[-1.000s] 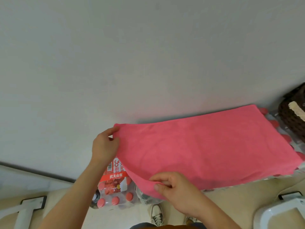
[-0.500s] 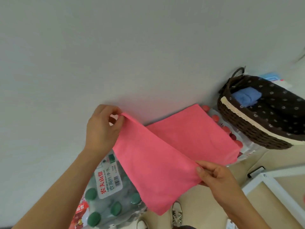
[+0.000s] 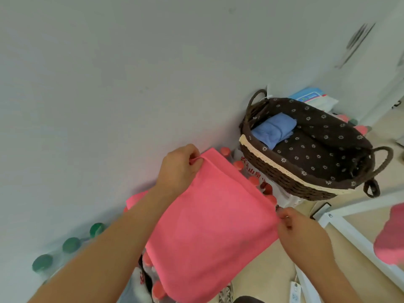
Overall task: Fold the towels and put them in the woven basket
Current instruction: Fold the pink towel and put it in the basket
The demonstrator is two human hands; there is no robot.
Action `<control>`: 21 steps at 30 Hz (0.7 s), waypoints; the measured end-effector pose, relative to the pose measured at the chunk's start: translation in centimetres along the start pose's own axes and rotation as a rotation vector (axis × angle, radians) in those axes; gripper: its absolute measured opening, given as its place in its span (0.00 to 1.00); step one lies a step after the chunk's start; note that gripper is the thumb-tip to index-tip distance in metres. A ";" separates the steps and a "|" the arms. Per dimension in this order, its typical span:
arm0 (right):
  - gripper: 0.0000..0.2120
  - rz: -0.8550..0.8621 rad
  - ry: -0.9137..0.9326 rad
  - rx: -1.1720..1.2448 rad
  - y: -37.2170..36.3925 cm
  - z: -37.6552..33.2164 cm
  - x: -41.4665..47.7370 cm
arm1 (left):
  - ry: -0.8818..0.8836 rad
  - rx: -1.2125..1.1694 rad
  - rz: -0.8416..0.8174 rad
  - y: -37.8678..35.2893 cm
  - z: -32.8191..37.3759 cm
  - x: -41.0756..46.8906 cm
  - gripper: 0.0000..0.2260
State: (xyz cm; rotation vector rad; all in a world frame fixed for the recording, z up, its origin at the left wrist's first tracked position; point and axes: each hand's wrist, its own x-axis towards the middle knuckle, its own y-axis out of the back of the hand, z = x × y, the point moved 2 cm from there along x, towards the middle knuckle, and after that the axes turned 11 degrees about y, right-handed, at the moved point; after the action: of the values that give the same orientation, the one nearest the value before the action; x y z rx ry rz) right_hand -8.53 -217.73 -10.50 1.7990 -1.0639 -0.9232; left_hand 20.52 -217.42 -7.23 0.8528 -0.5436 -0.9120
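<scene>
A pink towel point(image 3: 209, 226), folded over, hangs in the air between my hands. My left hand point(image 3: 179, 169) pinches its upper left corner, and my right hand point(image 3: 297, 226) pinches its right corner. The dark brown woven basket point(image 3: 273, 169) with a flower-print lining stands to the upper right, on top of a pack of bottles. A folded blue towel point(image 3: 273, 130) lies inside it at the left end. Another pink cloth point(image 3: 391, 235) shows at the right edge, blurred.
Shrink-wrapped packs of bottles with red caps point(image 3: 253, 180) and green caps point(image 3: 71, 244) line the white wall point(image 3: 131, 73). A white frame point(image 3: 349, 228) stands at the lower right on the beige floor. A blue and white packet point(image 3: 314, 98) lies behind the basket.
The towel went from spread wide to folded in half, then folded again. Both hands carried it to the right, and the view turned so the whole basket shows.
</scene>
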 end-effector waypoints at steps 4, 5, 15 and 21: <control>0.07 0.098 0.248 -0.023 0.5 -1.8 2.9 | 0.038 0.041 -0.047 -2.4 -0.6 0.1 0.04; 0.07 0.097 0.317 0.009 0.6 -3.0 4.1 | 0.051 0.027 -0.055 -2.7 -0.8 0.0 0.06; 0.11 0.018 0.385 -0.083 -4.4 -12.3 18.8 | 0.081 -0.105 -0.062 -2.9 -1.6 -2.8 0.08; 0.05 0.062 0.421 0.213 -3.7 -12.6 19.3 | 0.124 -0.225 -0.012 -2.0 -1.2 -2.3 0.09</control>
State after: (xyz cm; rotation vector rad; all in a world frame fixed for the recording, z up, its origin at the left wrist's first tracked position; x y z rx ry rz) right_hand 10.86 -230.69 -12.40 2.0066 -0.9635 -0.3753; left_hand 19.26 -215.69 -9.70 0.7041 -0.3216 -0.9059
